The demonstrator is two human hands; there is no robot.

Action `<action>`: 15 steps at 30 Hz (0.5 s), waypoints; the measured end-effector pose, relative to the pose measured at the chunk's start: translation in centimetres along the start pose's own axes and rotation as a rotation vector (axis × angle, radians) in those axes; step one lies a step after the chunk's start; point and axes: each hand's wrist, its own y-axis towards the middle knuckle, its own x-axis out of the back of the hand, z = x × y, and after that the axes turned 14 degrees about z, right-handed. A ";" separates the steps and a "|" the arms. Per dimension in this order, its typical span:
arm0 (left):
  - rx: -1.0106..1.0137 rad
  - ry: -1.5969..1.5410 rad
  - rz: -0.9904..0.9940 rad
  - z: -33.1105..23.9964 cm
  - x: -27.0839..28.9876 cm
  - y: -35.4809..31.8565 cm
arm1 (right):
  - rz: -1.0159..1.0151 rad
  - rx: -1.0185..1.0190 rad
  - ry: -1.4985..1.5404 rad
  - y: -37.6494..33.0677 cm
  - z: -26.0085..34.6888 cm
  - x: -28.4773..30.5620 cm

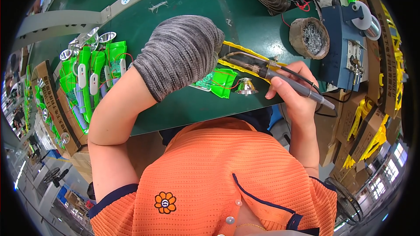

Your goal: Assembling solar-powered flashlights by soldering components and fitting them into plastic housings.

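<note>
Gripping grey-handled soldering iron, right hand closed; green plastic housing with wired circuit board just left; left hand hidden under grey knitted sleeve, state untellable.

- One view only — a wide fisheye camera worn on the person's head, left of a pair, looking steeply down.
- It sits very near the body: the orange knit shirt fills the near edge.
- It faces the dark green worktable, which runs to the far rim.
- Straight edges bend toward the rim — corners go black.
- No second view shares the scene.
</note>
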 end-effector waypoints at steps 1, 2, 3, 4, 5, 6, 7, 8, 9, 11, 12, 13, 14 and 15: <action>-0.004 -0.001 0.000 0.0 0.0 0.1 | -0.003 -0.001 -0.002 0.0 0.0 0.0; -0.005 -0.012 0.003 0.0 0.0 0.1 | -0.007 -0.017 -0.010 -0.1 0.1 0.0; -0.007 -0.022 0.007 -0.1 0.0 0.2 | -0.012 -0.034 -0.018 -0.1 0.2 0.0; -0.007 -0.021 0.007 0.0 0.0 0.2 | -0.012 -0.033 -0.017 -0.1 0.2 0.0; -0.008 -0.028 0.004 0.0 0.0 0.2 | -0.023 -0.046 -0.008 -0.1 0.2 -0.1; -0.010 -0.035 0.001 0.0 0.0 0.3 | -0.034 -0.059 0.002 -0.1 0.3 -0.1; -0.010 -0.034 0.001 0.0 0.0 0.3 | -0.034 -0.058 0.002 0.0 0.3 -0.2; 0.003 -0.033 0.008 -0.1 0.1 0.3 | -0.034 -0.057 0.006 0.0 0.3 -0.2; 0.016 -0.032 0.015 -0.1 0.1 0.3 | -0.035 -0.056 0.009 0.0 0.3 -0.2; 0.018 -0.044 0.016 -0.1 0.2 0.2 | -0.030 -0.060 0.000 0.0 0.4 -0.2; 0.021 -0.055 0.017 -0.1 0.2 0.1 | -0.025 -0.064 -0.008 0.0 0.4 -0.2; 0.021 -0.056 0.017 -0.1 0.2 0.1 | -0.026 -0.064 -0.009 0.0 0.4 -0.2; 0.016 -0.069 0.008 -0.1 0.1 0.1 | -0.025 -0.063 -0.013 0.0 0.4 -0.2; 0.011 -0.082 -0.001 0.0 0.0 0.1 | -0.023 -0.063 -0.017 0.0 0.4 -0.2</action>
